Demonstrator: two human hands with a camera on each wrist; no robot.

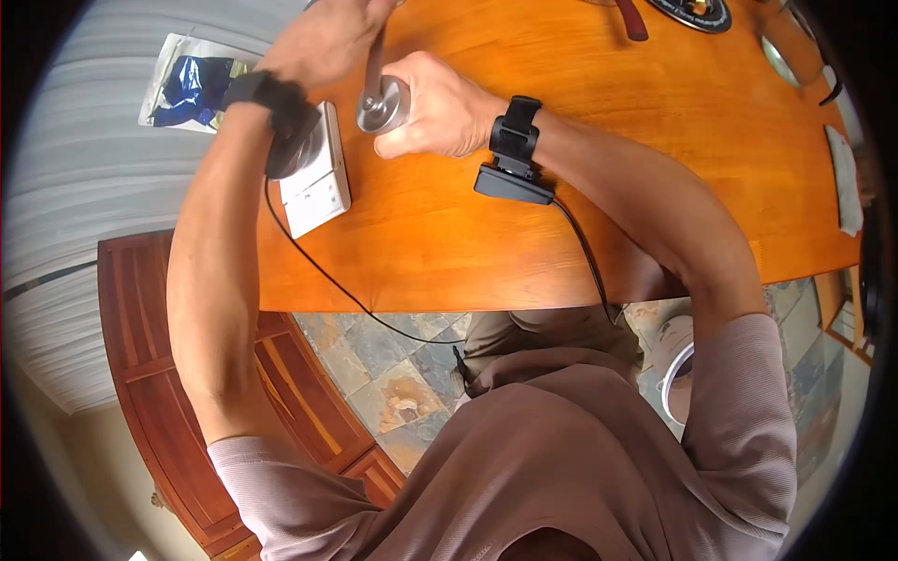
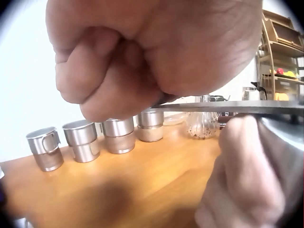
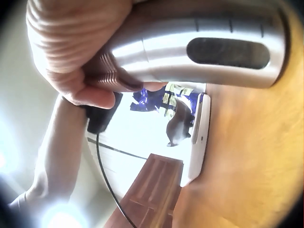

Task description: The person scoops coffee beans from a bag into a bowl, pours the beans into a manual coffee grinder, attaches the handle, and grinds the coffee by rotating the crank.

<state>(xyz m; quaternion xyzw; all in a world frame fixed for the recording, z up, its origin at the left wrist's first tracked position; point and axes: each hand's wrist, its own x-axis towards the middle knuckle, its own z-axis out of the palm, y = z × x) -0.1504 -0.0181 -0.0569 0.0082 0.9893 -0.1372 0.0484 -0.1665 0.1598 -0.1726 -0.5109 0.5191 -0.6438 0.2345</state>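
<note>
In the head view, the right hand (image 1: 435,107) grips the metal body of a hand grinder (image 1: 391,105), whose crank arm (image 1: 374,65) points away from the person. The left hand (image 1: 327,42), blurred, is at the crank's far end. Curled left fingers (image 2: 99,71) close round that end in the left wrist view, the knob hidden inside them; the flat crank arm (image 2: 228,107) runs to the grinder top (image 2: 287,130). The right wrist view shows the right hand (image 3: 78,47) wrapped round the ribbed part of the steel cylinder (image 3: 209,52), which has an oval dark window.
A white flat device (image 1: 318,182) with a dark object on it lies under the left forearm, beside a bag (image 1: 192,84). Several metal cups (image 2: 81,140) and a glass vessel (image 2: 202,124) stand across the wooden table (image 1: 449,252). Cables run from both wrists.
</note>
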